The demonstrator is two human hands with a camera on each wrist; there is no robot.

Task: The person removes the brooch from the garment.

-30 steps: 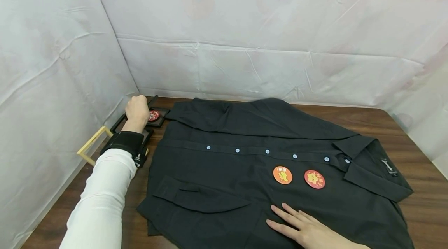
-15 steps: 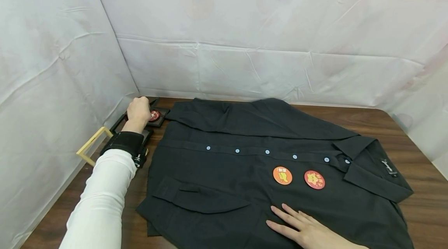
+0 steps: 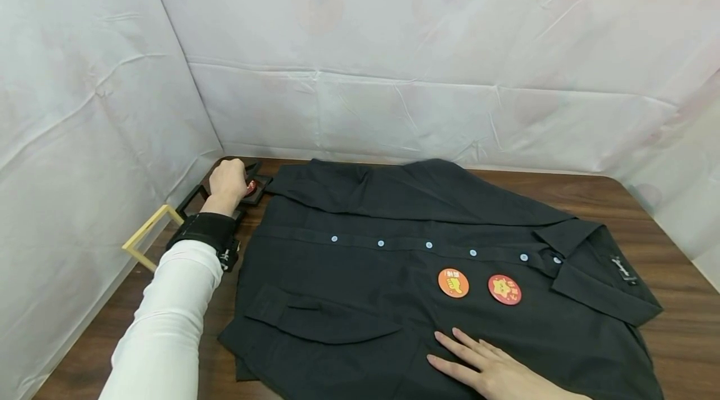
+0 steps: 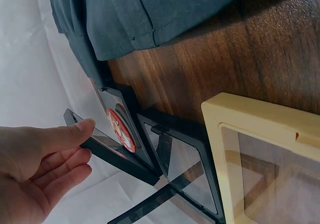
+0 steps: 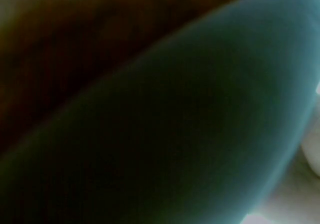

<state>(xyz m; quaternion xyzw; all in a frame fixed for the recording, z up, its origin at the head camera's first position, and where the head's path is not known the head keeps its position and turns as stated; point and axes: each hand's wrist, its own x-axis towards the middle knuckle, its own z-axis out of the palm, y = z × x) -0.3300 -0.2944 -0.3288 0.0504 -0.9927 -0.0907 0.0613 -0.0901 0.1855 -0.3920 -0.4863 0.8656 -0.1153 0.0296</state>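
In the head view my left hand (image 3: 227,180) is at the far left corner of the table. Its thumb and fingers pinch the raised lid (image 4: 122,163) of a small black display case (image 4: 131,102), seen up close in the left wrist view. Inside the case lies a round red badge (image 4: 120,129). My right hand (image 3: 495,372) rests with spread, straight fingers on a black shirt (image 3: 349,275) laid across the table. An orange badge (image 3: 453,283) and a red star badge (image 3: 504,289) are on the shirt. Dark blur fills most of the right wrist view.
Beside the held case stands a second black case (image 4: 175,118), its lid tilted up. A yellow case (image 4: 215,107) with a clear window is nearer, its frame (image 3: 143,231) raised by the left wall. White cloth walls (image 3: 360,112) border the wooden table (image 3: 562,190).
My left hand has moved slightly right and toward me, with the lid tilting lower over the red badge in the case. The right hand has stayed in place on the shirt.
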